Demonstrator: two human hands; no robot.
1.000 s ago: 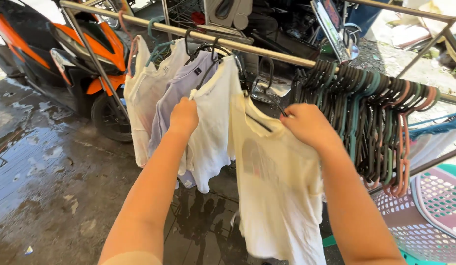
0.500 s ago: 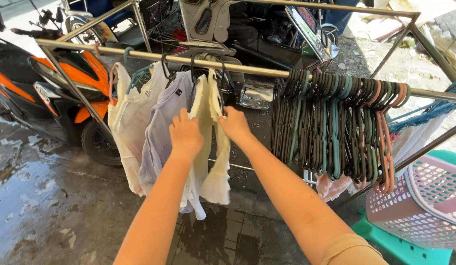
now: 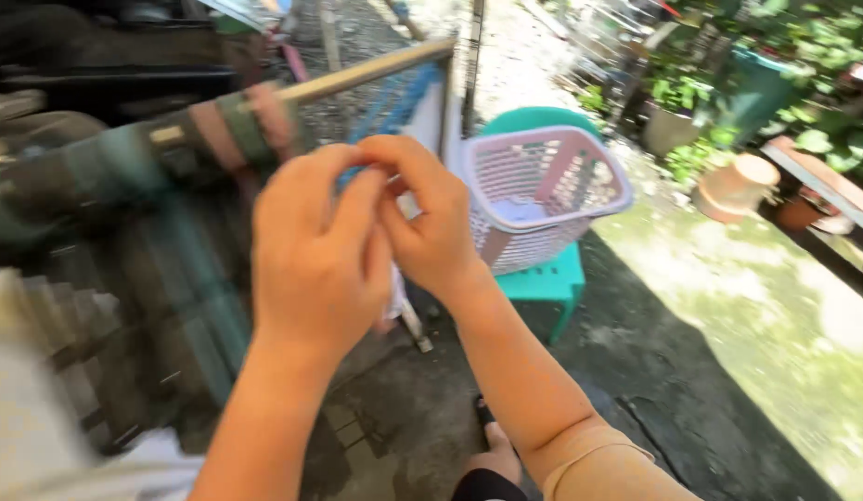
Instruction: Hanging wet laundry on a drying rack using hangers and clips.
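Two bare hands are raised together in front of the person's chest. The left hand [image 3: 322, 255] shows its back to the camera, fingers curled inward toward the right hand. The right hand [image 3: 430, 218] meets it at the fingertips, thumb and forefinger pinched. Whether either hand grips anything cannot be told: the contact zone is hidden by the fingers, and only a small pale scrap shows between them.

Behind the hands runs one horizontal wooden drying rail [image 3: 362, 74], slanting up to the right. One dense, motion-blurred row of green, pink and dark plastic clothes hangers [image 3: 172, 153] hangs from it at left; the individual count cannot be read. One bundle of blue cords [image 3: 394, 97] hangs just behind the fingertips, near the rail's end.

To the right of the hands stands one pink perforated plastic laundry basket [image 3: 580, 199], upright, resting on one teal plastic stool [image 3: 547, 278]. The basket is near the right hand but apart from it.

One terracotta clay pot [image 3: 736, 186] lies tilted on the ground [image 3: 728, 371], well apart at right. One foot [image 3: 495, 459] shows at the lower edge, below the right forearm.
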